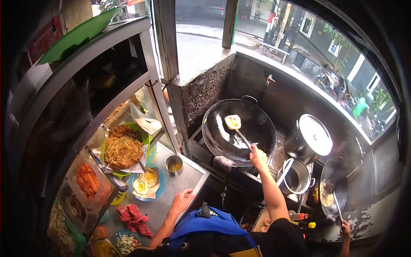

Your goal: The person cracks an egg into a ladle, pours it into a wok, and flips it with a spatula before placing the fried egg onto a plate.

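Note:
My right hand is closed around the handle of a spatula over the large black wok. A fried egg with a yellow yolk lies at the spatula's far end, above the wok's dark, shiny inside. My left hand hovers by or rests on the edge of the metal counter, fingers loosely extended and nothing visible in them. Close to it are a metal cup with yellow liquid and a blue plate bearing fried eggs on paper.
Another person's hand holds a ladle in a second wok. Between the woks stand a lidded pot and a smaller pot. Omelettes, carrots and a red cloth lie left; bottles are lower right.

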A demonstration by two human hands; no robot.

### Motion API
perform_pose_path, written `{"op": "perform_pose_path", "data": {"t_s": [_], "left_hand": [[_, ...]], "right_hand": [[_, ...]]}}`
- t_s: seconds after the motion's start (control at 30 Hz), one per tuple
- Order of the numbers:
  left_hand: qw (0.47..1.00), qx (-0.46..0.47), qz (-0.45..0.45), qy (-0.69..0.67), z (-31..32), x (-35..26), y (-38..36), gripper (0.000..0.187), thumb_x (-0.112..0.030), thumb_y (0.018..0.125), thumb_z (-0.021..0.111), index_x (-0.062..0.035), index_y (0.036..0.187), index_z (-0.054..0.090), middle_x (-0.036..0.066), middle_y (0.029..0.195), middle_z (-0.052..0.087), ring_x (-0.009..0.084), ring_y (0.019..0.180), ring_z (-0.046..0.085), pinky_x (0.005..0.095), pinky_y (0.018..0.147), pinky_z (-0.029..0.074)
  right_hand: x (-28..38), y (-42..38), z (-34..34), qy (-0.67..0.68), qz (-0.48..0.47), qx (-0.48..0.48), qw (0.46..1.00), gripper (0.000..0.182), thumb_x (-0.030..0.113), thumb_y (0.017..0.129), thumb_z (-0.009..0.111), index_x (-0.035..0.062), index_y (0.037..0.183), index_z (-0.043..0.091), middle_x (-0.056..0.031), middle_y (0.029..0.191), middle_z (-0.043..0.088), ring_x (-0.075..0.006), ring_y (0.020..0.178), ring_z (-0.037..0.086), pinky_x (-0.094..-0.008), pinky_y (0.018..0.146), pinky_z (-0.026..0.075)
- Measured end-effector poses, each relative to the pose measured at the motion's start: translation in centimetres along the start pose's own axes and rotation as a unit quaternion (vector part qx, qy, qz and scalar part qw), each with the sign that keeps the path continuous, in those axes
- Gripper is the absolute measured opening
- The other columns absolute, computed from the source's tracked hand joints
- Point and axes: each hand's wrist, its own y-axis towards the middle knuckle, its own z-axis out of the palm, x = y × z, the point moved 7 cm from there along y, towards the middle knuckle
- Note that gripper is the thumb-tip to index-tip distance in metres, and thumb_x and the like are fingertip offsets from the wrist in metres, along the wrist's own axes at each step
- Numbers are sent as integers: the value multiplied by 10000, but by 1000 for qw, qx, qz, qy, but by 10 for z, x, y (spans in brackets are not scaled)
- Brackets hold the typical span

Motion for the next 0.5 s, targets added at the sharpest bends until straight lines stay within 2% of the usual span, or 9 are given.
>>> {"op": "perform_pose_path", "data": {"t_s": [0.13, 0.2, 0.23, 0.33, 0.5], "left_hand": [[1000, 14, 1, -5, 0, -3, -7, 365, -299, 918, 664, -4, 1133, 665, 192, 1058, 693, 278, 891, 711, 355, 782, 566], [1000, 14, -1, 5, 0, -1, -11, 353, -285, 918, 663, -4, 1132, 665, 189, 1052, 691, 276, 887, 711, 352, 783, 565], [1000, 18, -3, 6, 1, 0, -14, 353, -285, 918, 663, -4, 1132, 665, 189, 1052, 691, 276, 887, 711, 352, 783, 565], [1000, 24, -10, -3, 3, 4, -21, 344, -272, 919, 661, -3, 1134, 663, 188, 1052, 689, 271, 882, 711, 351, 776, 564], [999, 33, -15, 1, 5, 9, -27, 340, -271, 922, 659, -17, 1148, 659, 194, 1071, 687, 279, 892, 710, 358, 780, 561]], "right_hand": [[1, 2, -2, 0, 21, -30, 999, 420, 226, 868, 663, 171, 1268, 550, -208, 1010, 664, -411, 934, 651, -508, 828, 513], [-2, 2, -7, 4, 2, -51, 999, 420, 219, 862, 675, 190, 1265, 560, -181, 987, 662, -417, 891, 662, -522, 777, 526], [-7, 0, -9, 18, 3, -46, 999, 416, 212, 863, 675, 190, 1264, 565, -184, 992, 662, -423, 913, 658, -521, 795, 521], [-5, -17, -37, 6, 29, 10, 999, 433, 216, 868, 670, 178, 1285, 563, -173, 1085, 665, -387, 1016, 639, -485, 878, 501], [-21, -45, -61, -14, 51, 86, 995, 430, 227, 875, 662, 190, 1291, 562, -183, 1118, 668, -354, 1072, 636, -458, 892, 502]]}}
